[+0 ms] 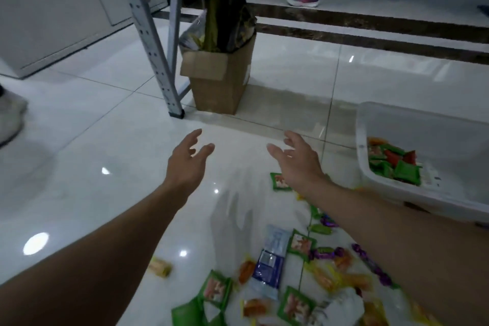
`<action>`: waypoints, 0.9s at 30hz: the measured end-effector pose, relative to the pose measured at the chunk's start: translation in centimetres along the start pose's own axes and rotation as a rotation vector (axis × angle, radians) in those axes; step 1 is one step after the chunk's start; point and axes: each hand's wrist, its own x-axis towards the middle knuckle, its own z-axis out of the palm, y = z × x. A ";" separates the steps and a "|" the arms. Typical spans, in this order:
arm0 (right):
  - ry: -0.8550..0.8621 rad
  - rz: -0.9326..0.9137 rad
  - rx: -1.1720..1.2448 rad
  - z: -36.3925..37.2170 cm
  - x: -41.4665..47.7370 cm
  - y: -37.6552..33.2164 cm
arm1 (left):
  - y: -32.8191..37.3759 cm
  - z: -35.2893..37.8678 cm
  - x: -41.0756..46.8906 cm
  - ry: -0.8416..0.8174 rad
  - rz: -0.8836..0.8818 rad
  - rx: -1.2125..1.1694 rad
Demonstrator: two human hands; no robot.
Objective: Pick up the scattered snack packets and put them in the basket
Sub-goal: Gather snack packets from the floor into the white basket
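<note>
While two hands [189, 164] [299, 164] hover, one basket [423, 194] stands nearby.

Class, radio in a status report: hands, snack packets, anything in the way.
Left hand open, empty; right hand open, empty. Most packets scattered on floor, some in basket. Nothing blocking the basket.

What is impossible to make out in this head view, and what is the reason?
All in the head view:
The basket: its right part is cut off by the frame edge.
The snack packets: the print is blurred, and some are hidden under the right forearm.
The cardboard box: its contents are too dark; only bag tops show.
</note>
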 end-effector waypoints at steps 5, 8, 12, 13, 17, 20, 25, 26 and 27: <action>-0.162 0.000 -0.071 6.8 -2.3 -0.7 | -4.6 -5.0 -1.9 0.096 -0.070 0.002; -0.290 -0.009 -0.091 10.7 -4.0 -0.7 | -7.0 -7.4 -3.2 0.132 -0.117 0.025; -0.445 -0.024 -0.175 15.3 -6.4 -0.4 | -9.7 -10.1 -4.9 0.166 -0.168 0.062; -0.481 -0.027 -0.199 16.2 -6.9 -0.3 | -10.3 -10.7 -5.3 0.174 -0.179 0.072; -0.612 -0.060 -0.345 19.7 -9.0 0.2 | -12.3 -12.4 -6.7 0.189 -0.206 0.125; -0.697 -0.113 -0.459 22.1 -10.6 0.7 | -13.3 -13.4 -7.4 0.207 -0.225 0.140; -0.759 -0.203 -0.653 24.3 -12.3 2.1 | -14.3 -13.8 -8.1 0.183 -0.247 0.157; -0.749 -0.217 -0.679 24.5 -12.4 2.4 | -14.4 -13.8 -8.3 0.172 -0.250 0.166; -0.738 -0.229 -0.698 24.6 -12.5 2.6 | -14.6 -13.8 -8.6 0.161 -0.249 0.174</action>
